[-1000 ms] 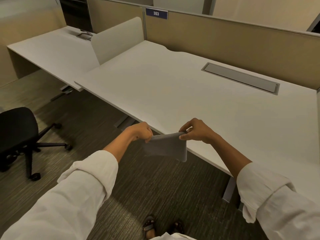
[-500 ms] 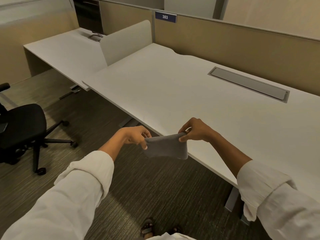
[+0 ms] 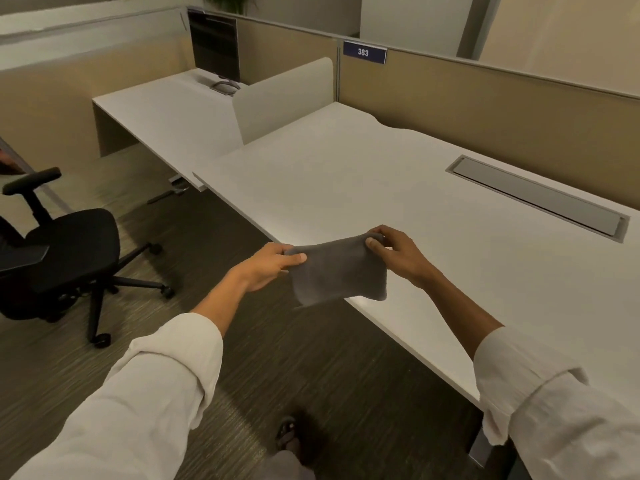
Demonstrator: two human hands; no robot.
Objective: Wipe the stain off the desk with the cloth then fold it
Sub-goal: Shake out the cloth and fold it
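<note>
A small grey cloth, folded over, hangs stretched between both hands just above the front edge of the white desk. My left hand pinches its left upper corner, out over the floor. My right hand pinches the right upper corner, over the desk top. The cloth's lower edge droops across the desk edge. I see no stain on the desk surface.
A grey cable tray lid is set into the desk at the back right. A beige partition runs behind the desk. A black office chair stands on the floor at left. A monitor sits on the neighbouring desk.
Both hands have lifted the cloth a little and moved it toward the desk edge. The camera view has tilted up and to the left, so the chair and monitor show more.
</note>
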